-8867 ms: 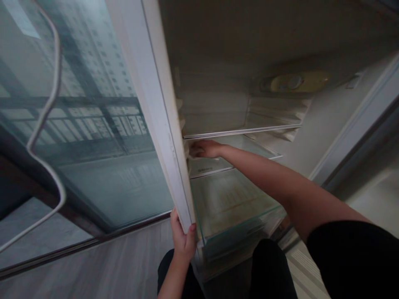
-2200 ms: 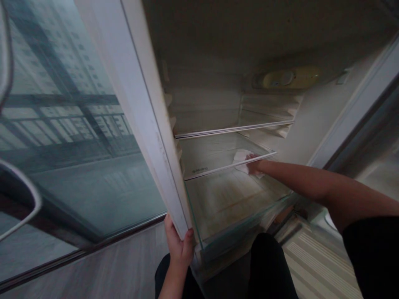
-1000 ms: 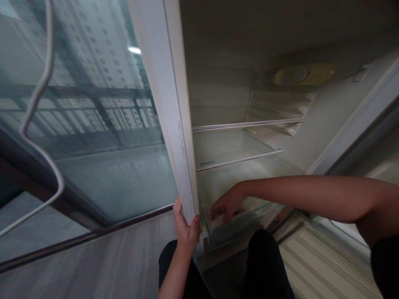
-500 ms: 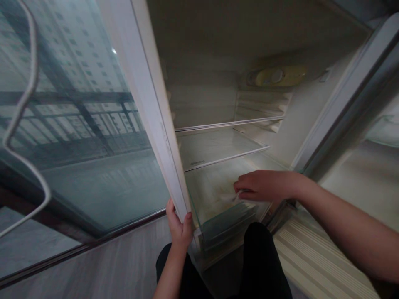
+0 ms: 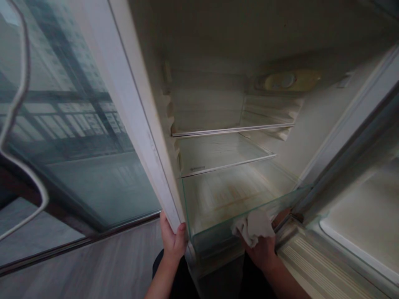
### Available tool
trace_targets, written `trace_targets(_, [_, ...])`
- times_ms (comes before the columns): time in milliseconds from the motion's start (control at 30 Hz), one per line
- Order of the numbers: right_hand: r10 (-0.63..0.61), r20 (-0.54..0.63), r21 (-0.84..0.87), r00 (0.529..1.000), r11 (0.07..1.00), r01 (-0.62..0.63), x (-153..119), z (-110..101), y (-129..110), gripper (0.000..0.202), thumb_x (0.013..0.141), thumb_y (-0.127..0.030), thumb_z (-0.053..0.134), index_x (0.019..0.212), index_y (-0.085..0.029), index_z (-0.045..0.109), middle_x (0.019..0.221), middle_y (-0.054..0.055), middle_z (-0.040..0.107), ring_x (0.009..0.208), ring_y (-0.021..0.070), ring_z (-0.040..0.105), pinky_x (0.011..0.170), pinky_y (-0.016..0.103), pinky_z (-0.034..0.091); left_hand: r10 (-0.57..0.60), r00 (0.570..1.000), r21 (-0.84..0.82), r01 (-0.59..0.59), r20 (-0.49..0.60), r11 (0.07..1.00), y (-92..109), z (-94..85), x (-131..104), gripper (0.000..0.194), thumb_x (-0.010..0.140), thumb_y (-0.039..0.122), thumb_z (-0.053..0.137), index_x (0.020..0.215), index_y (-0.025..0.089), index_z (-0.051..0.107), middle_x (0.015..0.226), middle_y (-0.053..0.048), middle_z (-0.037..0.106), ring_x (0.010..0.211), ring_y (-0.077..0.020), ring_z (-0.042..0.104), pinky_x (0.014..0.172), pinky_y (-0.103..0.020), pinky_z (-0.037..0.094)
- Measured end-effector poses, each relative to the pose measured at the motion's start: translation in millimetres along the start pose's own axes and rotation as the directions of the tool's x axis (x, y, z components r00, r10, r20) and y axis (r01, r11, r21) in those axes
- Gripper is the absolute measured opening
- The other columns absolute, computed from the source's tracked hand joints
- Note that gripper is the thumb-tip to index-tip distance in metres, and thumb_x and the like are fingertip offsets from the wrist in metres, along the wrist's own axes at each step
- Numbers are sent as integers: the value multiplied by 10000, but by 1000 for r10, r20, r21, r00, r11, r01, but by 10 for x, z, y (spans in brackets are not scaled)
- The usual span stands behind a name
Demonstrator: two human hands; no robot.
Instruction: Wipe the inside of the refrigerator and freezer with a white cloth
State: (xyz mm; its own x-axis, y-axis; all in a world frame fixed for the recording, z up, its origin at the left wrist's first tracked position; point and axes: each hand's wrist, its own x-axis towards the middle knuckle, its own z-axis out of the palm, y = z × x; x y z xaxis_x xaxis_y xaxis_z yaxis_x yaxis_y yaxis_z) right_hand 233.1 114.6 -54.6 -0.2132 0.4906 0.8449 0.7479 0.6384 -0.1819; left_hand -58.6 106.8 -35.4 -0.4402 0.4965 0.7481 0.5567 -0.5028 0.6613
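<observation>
A small dark mark on the middle glass shelf (image 5: 197, 168) — unreadable.

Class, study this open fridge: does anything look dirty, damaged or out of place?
Yes: the lowest glass shelf carries brownish streaks, unlike the cleaner shelf above. The right hand presses a white cloth at its front edge.

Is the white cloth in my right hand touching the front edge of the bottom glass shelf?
Touching. The head view shows the white cloth in the right hand pressed over the front edge of the bottom glass shelf, with no gap visible.
</observation>
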Motion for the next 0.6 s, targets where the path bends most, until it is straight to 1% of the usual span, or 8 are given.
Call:
trace_targets(67, [-127,-93,-59,988,991,122,121,103,19,124,877,-298,593,995,-257,592,954,97,641,816,264,639,599,388,550,9,1000,4,-9,-13,1000,-6,-1,-6,554,925,588,564,1313,193,571,1134,-113,622,1052,-271,606,931,-410,492])
trace_targets(100, [-166,-119,-71,979,985,159,204,156,21,128,883,-276,568,1008,-252,582,951,99,631,808,259,627,596,380,542,13,1000,4,-13,-17,1000,-10,-2,-10,555,921,590,565,1307,191,577,1118,-111,628,1016,-264,608,899,-403,498])
trace_targets(167, [-156,-109,-55,982,987,151,363,280,40,167,884,-223,531,1047,-241,566,940,101,612,811,257,606,616,382,542,1,1000,2,-1,-16,1000,-15,-5,-18,572,913,601,564,1306,186,584,1071,-104,634,964,-257,608,853,-400,507])
trace_targets(233, [-86,-43,-23,995,996,85,484,424,96,232,868,-174,522,1093,-221,559,951,112,611,868,274,599,687,415,565,-22,1000,-1,22,-15,1000,-21,-10,-28,582,907,603,572,1321,194,584,1051,-100,636,980,-267,615,865,-416,512])
trace_targets(333, [27,80,17,996,999,-29,620,647,229,272,859,-128,518,1117,-196,567,1035,141,634,1002,301,597,828,462,575,-29,999,-4,29,-17,1000,-42,-17,-52,580,915,581,576,1359,208,570,1104,-115,642,1108,-303,616,958,-456,492])
trace_targets(467, [138,235,81,962,984,-161,829,881,350,185,916,-169,516,1082,-186,595,1075,147,654,1050,304,600,920,479,550,-30,999,-16,30,-17,999,-96,-16,-84,623,916,573,578,1408,193,536,1153,-132,644,1132,-302,622,956,-443,495])
trace_targets(533, [190,267,105,945,969,-224,925,959,377,171,929,-203,518,1073,-178,606,1065,154,660,1047,306,610,938,487,541,-47,999,-21,47,-19,999,-109,-15,-91,649,906,591,582,1411,186,534,1143,-132,648,1103,-295,631,937,-434,505])
trace_targets(600, [245,271,116,931,952,-285,987,1001,399,197,923,-228,525,1088,-164,613,1096,178,663,1076,316,614,965,502,529,-46,999,-12,46,-24,999,-100,-18,-87,660,899,603,588,1403,181,540,1140,-131,651,1101,-295,632,935,-431,508])
